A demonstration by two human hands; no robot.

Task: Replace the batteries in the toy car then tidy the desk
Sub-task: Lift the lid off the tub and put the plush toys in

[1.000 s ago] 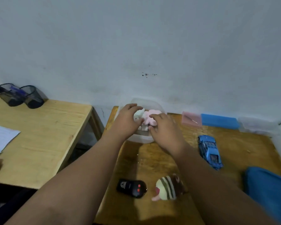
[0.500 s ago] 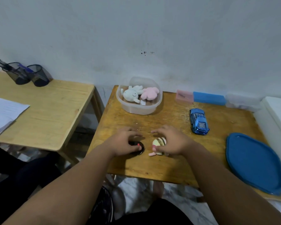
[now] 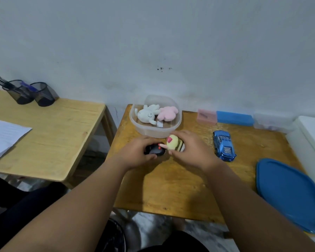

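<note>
Left hand (image 3: 135,155) grips the black remote (image 3: 155,150), right hand (image 3: 192,151) the striped plush (image 3: 175,144), both held just before the clear tub (image 3: 153,133), likely for dropping in. Blue toy car (image 3: 224,145) sits right of the tub.

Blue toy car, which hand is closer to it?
Right. The right hand, gripping the striped plush, sits just left of the blue toy car; the left hand, gripping the black remote, is farther left.

My left hand (image 3: 135,154) grips the black remote (image 3: 155,150) with red buttons. My right hand (image 3: 195,150) holds the striped yellow bee plush (image 3: 175,144). Both are just before the clear tub (image 3: 153,132) of 2 plush toys. The blue toy car (image 3: 224,145) stands on its wheels on the worktop (image 3: 171,188), to the right.
</note>
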